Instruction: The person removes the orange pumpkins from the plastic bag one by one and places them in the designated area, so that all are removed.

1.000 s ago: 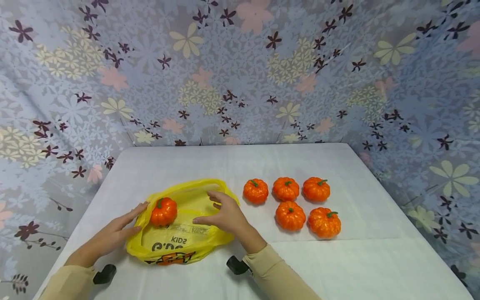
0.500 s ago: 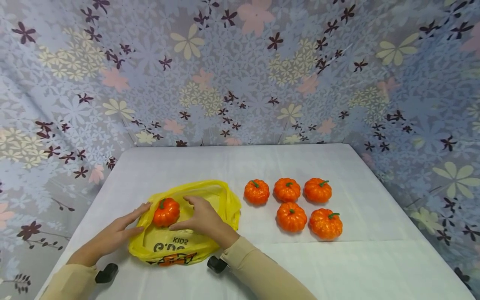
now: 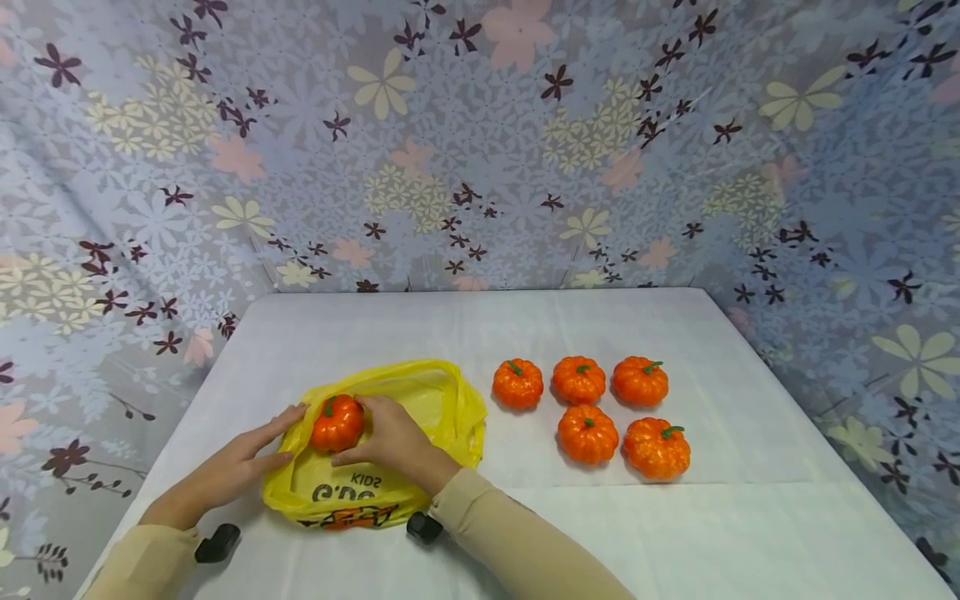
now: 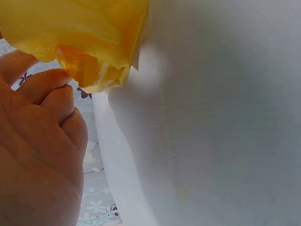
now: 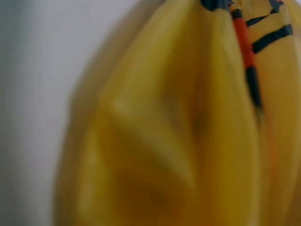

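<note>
A yellow plastic bag (image 3: pixel 420 400) lies on its side with its mouth spread wide. Inside it, at the left, sits a small orange pumpkin (image 3: pixel 337 425) with a green stem. My right hand (image 3: pixel 393 442) reaches into the bag and grips this pumpkin from the right, thumb in front and fingers behind. My left hand (image 3: pixel 228 471) touches the bag's left edge, its thumb and forefinger spread apart. In the left wrist view the left hand (image 4: pixel 42 127) is beside the yellow plastic. Blurred bag (image 5: pixel 164 141) folds fill the right wrist view, where the right hand is hidden.
Several more orange pumpkins stand right of the bag, including a near one (image 3: pixel 587 435) and a far-right one (image 3: pixel 640 382). They rest on a white-covered table (image 3: pixel 720 533). A flowered curtain (image 3: pixel 480 150) hangs behind and beside it.
My right hand has moved left, deeper into the bag, and closed round the pumpkin. The left hand has stayed at the bag's left edge.
</note>
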A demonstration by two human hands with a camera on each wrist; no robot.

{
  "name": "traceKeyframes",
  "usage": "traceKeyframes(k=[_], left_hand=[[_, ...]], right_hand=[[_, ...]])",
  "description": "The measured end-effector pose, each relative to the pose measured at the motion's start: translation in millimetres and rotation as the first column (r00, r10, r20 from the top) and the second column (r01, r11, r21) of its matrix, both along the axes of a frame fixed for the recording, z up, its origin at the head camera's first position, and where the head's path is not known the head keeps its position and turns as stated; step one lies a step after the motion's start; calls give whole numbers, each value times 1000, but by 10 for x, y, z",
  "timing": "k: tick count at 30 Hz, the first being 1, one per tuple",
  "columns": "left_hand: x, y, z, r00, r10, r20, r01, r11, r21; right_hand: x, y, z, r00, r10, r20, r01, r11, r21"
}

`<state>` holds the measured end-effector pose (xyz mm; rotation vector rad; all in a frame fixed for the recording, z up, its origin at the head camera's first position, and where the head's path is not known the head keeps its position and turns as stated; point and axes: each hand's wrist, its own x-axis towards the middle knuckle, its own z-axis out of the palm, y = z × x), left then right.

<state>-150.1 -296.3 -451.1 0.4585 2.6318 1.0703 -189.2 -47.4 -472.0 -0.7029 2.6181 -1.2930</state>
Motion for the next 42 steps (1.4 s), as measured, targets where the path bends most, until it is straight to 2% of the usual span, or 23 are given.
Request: traceKeyframes(k=[9, 18, 31, 36, 42], left_hand=[[10, -3, -21, 1000, -17, -19, 17, 1000, 7], [-7, 19, -32, 999, -33, -36, 34, 999, 6], [-16, 46, 13, 997, -42, -63, 41, 999, -13], [-19, 33, 8, 996, -41, -77, 40, 999, -25], [-16, 20, 25, 998, -35, -57, 34, 999, -21]], right_hand=[[0, -41, -44, 999, -50, 1, 50, 999, 7], [-17, -6, -47, 999, -44, -25, 44, 999, -7], [12, 182, 122, 999, -33, -3, 33, 999, 43], [24, 301, 170, 1000, -22, 15, 22, 1000, 3], [48, 468, 241, 999, -30, 25, 31, 999, -44]])
